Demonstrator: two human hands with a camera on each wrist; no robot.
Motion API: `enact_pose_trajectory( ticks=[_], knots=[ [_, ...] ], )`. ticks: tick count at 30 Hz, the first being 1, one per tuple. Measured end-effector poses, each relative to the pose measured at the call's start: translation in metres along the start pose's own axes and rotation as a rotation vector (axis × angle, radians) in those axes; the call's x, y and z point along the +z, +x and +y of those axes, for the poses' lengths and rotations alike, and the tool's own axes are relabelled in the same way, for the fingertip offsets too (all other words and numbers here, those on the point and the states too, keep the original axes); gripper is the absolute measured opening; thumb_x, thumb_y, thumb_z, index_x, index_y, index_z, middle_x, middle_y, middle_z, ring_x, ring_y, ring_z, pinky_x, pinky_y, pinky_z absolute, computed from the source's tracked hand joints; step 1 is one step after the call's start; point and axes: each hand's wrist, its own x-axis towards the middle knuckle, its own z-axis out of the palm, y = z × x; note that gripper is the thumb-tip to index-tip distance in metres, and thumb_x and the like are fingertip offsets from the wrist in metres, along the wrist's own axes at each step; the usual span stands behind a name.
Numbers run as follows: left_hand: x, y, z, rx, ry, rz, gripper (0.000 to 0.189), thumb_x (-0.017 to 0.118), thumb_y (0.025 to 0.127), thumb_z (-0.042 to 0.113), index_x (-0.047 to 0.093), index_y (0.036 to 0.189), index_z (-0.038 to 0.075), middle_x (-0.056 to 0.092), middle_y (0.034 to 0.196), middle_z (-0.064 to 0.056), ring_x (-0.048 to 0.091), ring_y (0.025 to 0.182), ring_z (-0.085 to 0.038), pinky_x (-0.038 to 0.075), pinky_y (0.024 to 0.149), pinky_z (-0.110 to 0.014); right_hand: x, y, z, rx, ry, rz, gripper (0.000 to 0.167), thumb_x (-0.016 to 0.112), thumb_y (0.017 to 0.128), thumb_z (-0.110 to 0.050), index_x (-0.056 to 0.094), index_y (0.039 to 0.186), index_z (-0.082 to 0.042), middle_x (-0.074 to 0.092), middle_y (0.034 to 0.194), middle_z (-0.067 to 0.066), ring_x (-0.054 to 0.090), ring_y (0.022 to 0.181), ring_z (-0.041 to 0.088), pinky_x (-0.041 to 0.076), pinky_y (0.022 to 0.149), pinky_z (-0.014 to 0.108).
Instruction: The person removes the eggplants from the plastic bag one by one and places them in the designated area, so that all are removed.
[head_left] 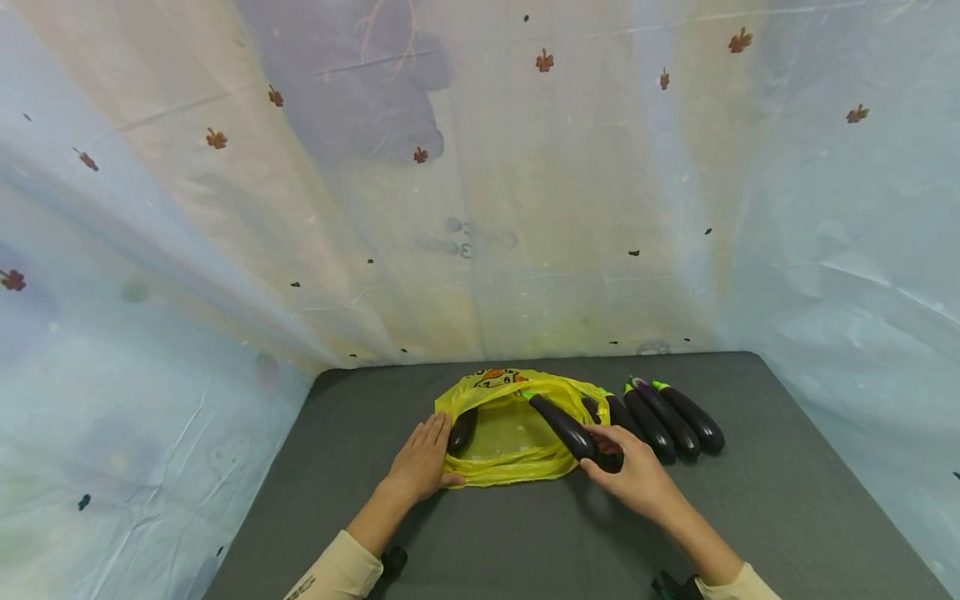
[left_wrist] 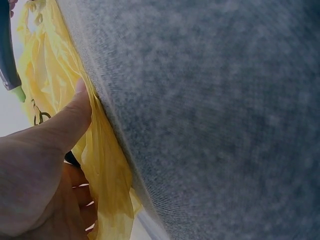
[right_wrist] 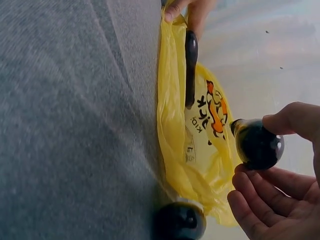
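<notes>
My right hand (head_left: 633,475) pinches the blunt end of a dark purple eggplant (head_left: 562,425) between thumb and fingers. The eggplant's green stem end points into the mouth of a yellow plastic bag (head_left: 517,471). In the right wrist view, that held eggplant (right_wrist: 260,145) appears end-on. My left hand (head_left: 422,458) lies on the bag's left edge with fingers extended; in the left wrist view its thumb (left_wrist: 75,112) presses the yellow plastic. Inside the bag, near the left fingers, rests another eggplant (head_left: 462,432).
Several eggplants (head_left: 678,425) lie side by side on the grey table (head_left: 780,492), right of the bag. The end of one eggplant (right_wrist: 180,220) shows beside the bag in the right wrist view. A patterned plastic sheet (head_left: 570,208) hangs behind and around the table.
</notes>
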Motion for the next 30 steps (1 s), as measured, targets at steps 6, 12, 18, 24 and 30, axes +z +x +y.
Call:
enact_pose_trajectory(
  ticks=[6,12,18,24,30],
  knots=[
    [0.0,0.0,0.0,-0.005,-0.001,-0.005,0.112,0.078,0.092,0.059,0.024,0.17,-0.001,0.023,0.176,-0.02,0.023,0.164,-0.035,0.021,0.133,-0.05,-0.01,-0.003,0.005,-0.011,-0.016,0.032,0.051,0.085,0.096,-0.02,0.067,0.143,-0.009,0.07,0.122,0.003,0.069,0.108,0.023,0.059,0.096,0.056],
    [0.001,0.001,-0.001,-0.002,-0.005,-0.005,0.112,0.078,0.092,0.059,0.023,0.17,-0.001,0.023,0.176,-0.02,0.022,0.164,-0.035,0.021,0.133,-0.05,-0.022,-0.006,0.01,-0.022,-0.034,0.075,0.052,0.085,0.095,-0.019,0.067,0.143,-0.008,0.071,0.124,0.005,0.069,0.106,0.023,0.06,0.095,0.055],
    [0.002,0.001,-0.002,0.007,0.0,-0.006,0.113,0.078,0.092,0.06,0.023,0.17,-0.001,0.023,0.176,-0.02,0.023,0.164,-0.035,0.022,0.133,-0.05,-0.031,-0.011,0.016,-0.016,-0.055,0.112,0.052,0.085,0.096,-0.019,0.067,0.143,-0.007,0.071,0.126,0.007,0.069,0.107,0.025,0.06,0.094,0.053],
    [0.001,0.001,-0.002,0.007,-0.013,-0.003,0.113,0.078,0.092,0.059,0.023,0.17,-0.001,0.022,0.176,-0.021,0.022,0.164,-0.035,0.021,0.133,-0.05,-0.04,-0.013,0.022,-0.011,-0.069,0.139,0.053,0.084,0.096,-0.018,0.066,0.144,-0.005,0.07,0.129,0.012,0.069,0.108,0.028,0.059,0.095,0.056],
    [0.0,0.001,-0.001,0.007,-0.016,-0.008,0.112,0.078,0.093,0.059,0.023,0.17,-0.001,0.021,0.177,-0.021,0.021,0.164,-0.035,0.021,0.133,-0.05,-0.051,-0.014,0.032,0.014,-0.086,0.148,0.054,0.082,0.098,-0.02,0.064,0.146,-0.004,0.068,0.134,0.018,0.068,0.112,0.036,0.057,0.097,0.059]
  ],
)
